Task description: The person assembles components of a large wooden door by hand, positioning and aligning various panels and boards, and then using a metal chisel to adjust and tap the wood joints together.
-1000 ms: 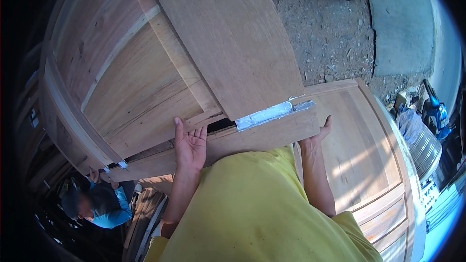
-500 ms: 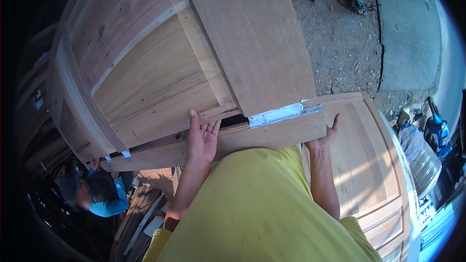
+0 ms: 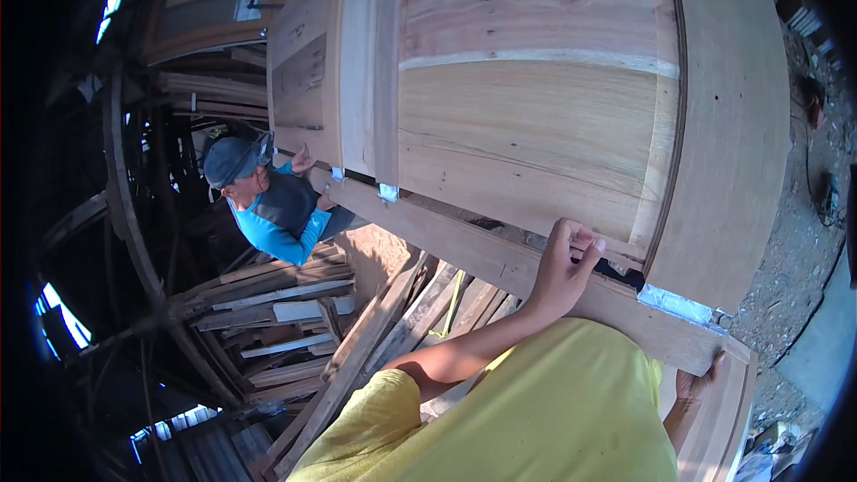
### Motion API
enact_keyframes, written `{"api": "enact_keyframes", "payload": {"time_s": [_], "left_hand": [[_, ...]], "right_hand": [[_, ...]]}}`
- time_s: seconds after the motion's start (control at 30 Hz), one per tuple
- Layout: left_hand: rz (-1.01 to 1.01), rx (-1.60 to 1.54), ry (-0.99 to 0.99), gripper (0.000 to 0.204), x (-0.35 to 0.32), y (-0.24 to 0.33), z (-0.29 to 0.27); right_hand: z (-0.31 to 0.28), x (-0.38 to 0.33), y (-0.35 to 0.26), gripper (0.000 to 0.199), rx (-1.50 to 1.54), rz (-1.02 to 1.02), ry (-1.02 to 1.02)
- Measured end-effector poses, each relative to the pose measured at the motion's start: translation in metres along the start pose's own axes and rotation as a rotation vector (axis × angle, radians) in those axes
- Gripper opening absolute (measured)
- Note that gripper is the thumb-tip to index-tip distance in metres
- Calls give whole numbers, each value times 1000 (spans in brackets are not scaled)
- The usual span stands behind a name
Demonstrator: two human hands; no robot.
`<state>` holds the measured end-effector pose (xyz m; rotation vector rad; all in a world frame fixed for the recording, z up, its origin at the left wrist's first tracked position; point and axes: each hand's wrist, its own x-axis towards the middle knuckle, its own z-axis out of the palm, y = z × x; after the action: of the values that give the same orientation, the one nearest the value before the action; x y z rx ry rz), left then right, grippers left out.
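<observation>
A large panelled wooden door lies in front of me, with a wide flat board across its right end. Along its near side runs a long narrow wooden board, joined by silvery-white wrapped tenons; a dark gap shows between board and door. My left hand is at the door's near edge, fingers curled and thumb close against them; whatever they pinch is hidden. At the narrow board's right end, my right hand grips from below, its fingers partly hidden.
A co-worker in a cap and blue sleeves stands at the board's far left end, one hand on it, the other raised. Stacked timber lies at lower left. Another panelled door is below my right hand. A power tool lies on the ground.
My view has swung left, bringing the co-worker and timber into fuller sight. My left hand has gone from open, palm up, to curled fingers. My right hand stays at the narrow board's end.
</observation>
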<state>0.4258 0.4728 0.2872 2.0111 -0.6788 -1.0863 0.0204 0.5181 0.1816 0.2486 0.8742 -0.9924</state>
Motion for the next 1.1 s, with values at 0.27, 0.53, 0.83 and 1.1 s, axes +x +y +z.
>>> {"api": "enact_keyframes", "payload": {"time_s": [0.27, 0.53, 0.83, 1.1], "left_hand": [[265, 499, 663, 31, 1, -72, -81], [-360, -962, 978, 62, -11, -180, -216], [-406, -1263, 627, 71, 4, -190, -231], [-222, -1652, 328, 99, -16, -251, -301]], "right_hand": [[22, 7, -3, 54, -129, -22, 54], [0, 11, -16, 48, -192, -103, 90], [-22, 9, -14, 42, 11, -312, 206], [-29, 26, -9, 49, -32, -611, 375]]}}
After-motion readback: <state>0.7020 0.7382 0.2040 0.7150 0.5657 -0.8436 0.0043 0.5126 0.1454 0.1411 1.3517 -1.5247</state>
